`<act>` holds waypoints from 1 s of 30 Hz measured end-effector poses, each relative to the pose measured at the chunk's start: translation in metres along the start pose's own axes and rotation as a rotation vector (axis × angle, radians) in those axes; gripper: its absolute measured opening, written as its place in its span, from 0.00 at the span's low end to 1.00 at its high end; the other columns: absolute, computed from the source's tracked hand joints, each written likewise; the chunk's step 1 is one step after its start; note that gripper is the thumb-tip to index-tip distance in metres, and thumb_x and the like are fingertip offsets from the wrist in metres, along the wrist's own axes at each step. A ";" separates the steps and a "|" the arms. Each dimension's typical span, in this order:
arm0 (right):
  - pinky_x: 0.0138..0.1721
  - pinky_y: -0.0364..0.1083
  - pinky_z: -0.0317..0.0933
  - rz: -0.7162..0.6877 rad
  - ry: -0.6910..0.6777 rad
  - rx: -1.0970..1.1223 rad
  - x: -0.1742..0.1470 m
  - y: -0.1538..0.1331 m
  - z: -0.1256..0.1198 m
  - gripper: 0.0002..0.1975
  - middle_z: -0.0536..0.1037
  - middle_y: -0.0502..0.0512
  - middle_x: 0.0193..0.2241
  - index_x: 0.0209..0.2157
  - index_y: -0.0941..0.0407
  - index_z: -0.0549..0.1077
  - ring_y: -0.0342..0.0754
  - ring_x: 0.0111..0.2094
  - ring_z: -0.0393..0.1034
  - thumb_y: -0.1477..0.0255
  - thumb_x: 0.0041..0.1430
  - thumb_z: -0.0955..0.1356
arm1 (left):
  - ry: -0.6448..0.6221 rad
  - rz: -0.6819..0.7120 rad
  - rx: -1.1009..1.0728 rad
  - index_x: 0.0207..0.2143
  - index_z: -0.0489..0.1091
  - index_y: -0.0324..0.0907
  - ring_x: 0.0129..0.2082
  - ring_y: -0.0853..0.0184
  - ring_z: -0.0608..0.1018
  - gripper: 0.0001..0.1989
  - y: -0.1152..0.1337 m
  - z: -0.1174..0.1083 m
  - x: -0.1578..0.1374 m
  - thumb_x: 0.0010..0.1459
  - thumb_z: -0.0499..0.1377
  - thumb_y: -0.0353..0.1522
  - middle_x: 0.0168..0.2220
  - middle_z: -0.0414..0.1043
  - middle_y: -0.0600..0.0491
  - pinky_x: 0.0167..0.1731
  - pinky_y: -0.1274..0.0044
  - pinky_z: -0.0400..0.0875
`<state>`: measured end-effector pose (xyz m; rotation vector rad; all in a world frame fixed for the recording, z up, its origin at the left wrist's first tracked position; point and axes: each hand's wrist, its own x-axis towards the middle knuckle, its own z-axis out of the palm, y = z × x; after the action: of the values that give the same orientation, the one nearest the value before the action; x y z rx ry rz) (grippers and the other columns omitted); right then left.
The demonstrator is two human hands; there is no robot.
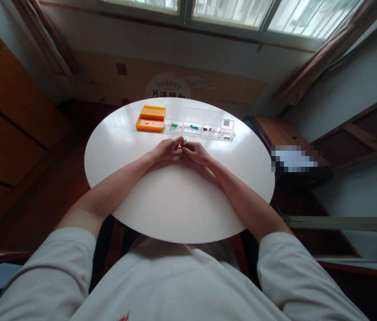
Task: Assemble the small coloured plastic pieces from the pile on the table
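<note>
Over the middle of the white round table my two hands meet, fingertips touching. My left hand is closed in a pinch around a tiny piece with yellow and green on it. Its kind is too small to make out. My right hand pinches at the same spot, thumb and fingers pressed together; what lies between them is hidden. A bit of bright green shows just beyond the fingertips. Behind the hands stands a clear plastic case with small green pieces, blue pieces and dark pieces in separate compartments.
An orange tray with a few tiny bits sits left of the case. At its right end is a small clear box. A wooden cabinet stands past the table's right edge. The window wall lies behind the table.
</note>
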<state>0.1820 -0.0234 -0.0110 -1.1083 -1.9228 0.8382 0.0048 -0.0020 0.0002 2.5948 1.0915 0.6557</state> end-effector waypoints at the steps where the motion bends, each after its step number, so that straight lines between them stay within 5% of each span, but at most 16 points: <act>1: 0.30 0.42 0.60 -0.001 0.002 -0.005 0.000 0.000 0.000 0.13 0.75 0.52 0.24 0.33 0.61 0.75 0.43 0.27 0.67 0.66 0.54 0.65 | -0.001 -0.002 0.001 0.40 0.65 0.44 0.20 0.73 0.64 0.13 0.001 -0.001 0.000 0.53 0.54 0.39 0.21 0.64 0.59 0.22 0.81 0.51; 30: 0.30 0.43 0.62 0.015 -0.005 0.019 0.001 0.004 0.001 0.13 0.75 0.52 0.24 0.33 0.61 0.74 0.44 0.26 0.67 0.65 0.54 0.65 | -0.009 -0.015 -0.016 0.40 0.66 0.43 0.21 0.73 0.65 0.14 0.003 -0.003 -0.002 0.52 0.55 0.39 0.24 0.68 0.58 0.23 0.81 0.53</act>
<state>0.1823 -0.0211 -0.0149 -1.1118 -1.9088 0.8671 0.0037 -0.0048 0.0034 2.5715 1.0980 0.6463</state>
